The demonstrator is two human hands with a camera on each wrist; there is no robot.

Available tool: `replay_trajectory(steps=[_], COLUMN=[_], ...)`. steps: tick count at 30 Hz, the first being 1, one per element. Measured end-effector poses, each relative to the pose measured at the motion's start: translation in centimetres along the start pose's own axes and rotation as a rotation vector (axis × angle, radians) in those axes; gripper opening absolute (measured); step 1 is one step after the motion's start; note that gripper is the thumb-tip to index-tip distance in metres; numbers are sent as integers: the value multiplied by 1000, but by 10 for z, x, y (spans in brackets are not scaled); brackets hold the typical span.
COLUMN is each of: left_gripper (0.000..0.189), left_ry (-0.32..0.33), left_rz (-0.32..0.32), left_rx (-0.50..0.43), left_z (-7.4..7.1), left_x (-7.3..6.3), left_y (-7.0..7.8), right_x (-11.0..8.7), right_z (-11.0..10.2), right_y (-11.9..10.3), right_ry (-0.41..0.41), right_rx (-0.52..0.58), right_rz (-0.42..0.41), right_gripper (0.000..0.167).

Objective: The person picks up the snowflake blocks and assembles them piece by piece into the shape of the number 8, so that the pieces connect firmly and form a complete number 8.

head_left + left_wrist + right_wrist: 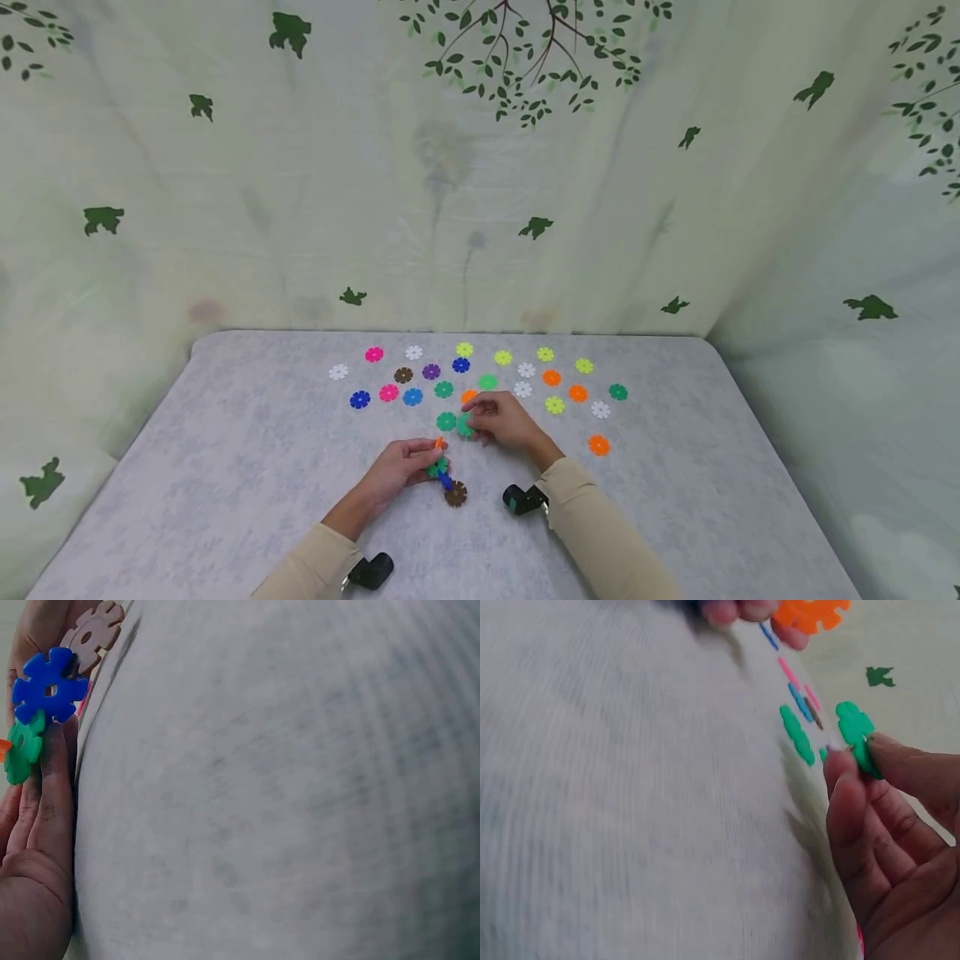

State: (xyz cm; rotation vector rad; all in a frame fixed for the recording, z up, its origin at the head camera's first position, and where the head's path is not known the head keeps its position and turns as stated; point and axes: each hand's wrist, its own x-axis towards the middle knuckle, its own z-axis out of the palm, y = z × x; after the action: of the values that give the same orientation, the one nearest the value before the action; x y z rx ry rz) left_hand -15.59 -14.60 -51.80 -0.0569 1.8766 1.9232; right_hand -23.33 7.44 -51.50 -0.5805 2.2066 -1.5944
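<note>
My left hand [397, 465] grips a short chain of notched plastic discs slotted into one another. In the chain are an orange disc [814, 613], a green disc [25, 748], a blue disc [51, 688] and a brown disc [456, 494], which hangs at the near end. Up and to the right of it, my right hand [506, 419] pinches a loose green disc [853, 724] between thumb and fingertips, raised off the table. Another green disc [446, 422] lies flat just left of that one. Part of the chain hides behind the left fingers in the head view.
Several loose discs lie spread over the far half of the grey table [262, 467], among them a pink disc [374, 354], a purple disc [431, 372] and a yellow disc [554, 405]. An orange disc [598, 445] lies right of the right wrist. A leaf-printed curtain [480, 208] stands behind.
</note>
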Motion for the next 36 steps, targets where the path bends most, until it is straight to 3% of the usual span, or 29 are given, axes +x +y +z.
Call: replay_trajectory(steps=[2,5,16,23,28,32,36], left_gripper=[41,41,44,41,41,40,39], left_ry=[-21,-43,-31,-39,-33,-41,-30], left_rz=[8,12,14,40,52,55,61], left_rx=[-4,-4,14,-4,-24,-47,-59], left_z=[-1,-2,-1,-4,-4,-4,-3], left_x=[0,1,0,-1,1,1,1], left_y=[-1,-1,2,1,0,0,-1], right_x=[1,3,6,8,8,7,6], right_z=[4,10,19,23,24,25,29], right_y=[-2,-10,-19,-30,-33,-31,-29], right_ry=[-18,-28,-23,-79,-123,-75,-14], right_rx=[100,135,54,-3,22,108,165], right_rz=[-10,-17,-7,-52,-29,8,22], right_gripper=[22,21,15,16,26,27,17])
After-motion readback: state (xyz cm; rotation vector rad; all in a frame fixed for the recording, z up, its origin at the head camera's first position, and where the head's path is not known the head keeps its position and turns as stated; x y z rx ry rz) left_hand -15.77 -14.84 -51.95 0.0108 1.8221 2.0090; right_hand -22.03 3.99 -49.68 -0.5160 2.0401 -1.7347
